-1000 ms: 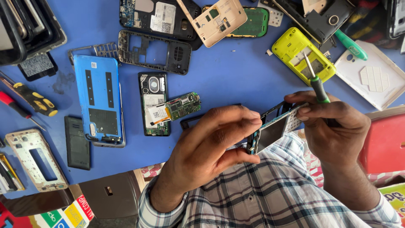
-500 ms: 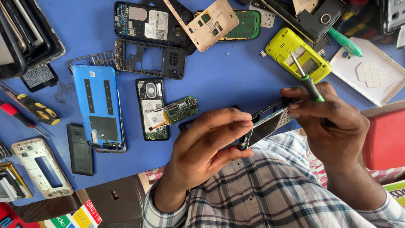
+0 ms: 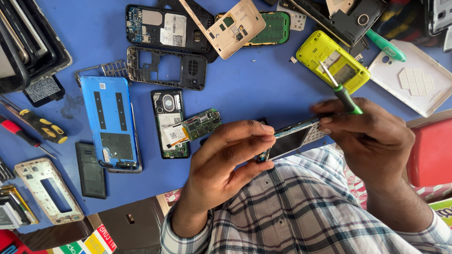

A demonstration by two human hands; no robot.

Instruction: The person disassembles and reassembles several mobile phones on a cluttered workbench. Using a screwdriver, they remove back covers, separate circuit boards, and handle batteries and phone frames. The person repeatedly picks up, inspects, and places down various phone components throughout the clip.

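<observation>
The left hand point(image 3: 226, 164) pinches one end of a small keypad phone point(image 3: 292, 138) between thumb and fingers, its grip closed on the edge so the body stays level above the blue tabletop point(image 3: 263, 89), near the person's checked shirt point(image 3: 292, 211). The right hand point(image 3: 372, 141) closes on the phone's other end and also clamps a green-handled screwdriver point(image 3: 346, 99), whose shaft points away to the far side, probably kept ready between the fingers while both hands steady the handset. Parts lie spread flat within reach: a blue back cover point(image 3: 110, 122) to the left, an opened phone with a loose circuit board point(image 3: 200, 124) just left of the hands, a black frame point(image 3: 167, 68) farther off, a yellow phone shell point(image 3: 332, 61) at far right, and a yellow-and-black screwdriver point(image 3: 44, 127) at the left edge.
</observation>
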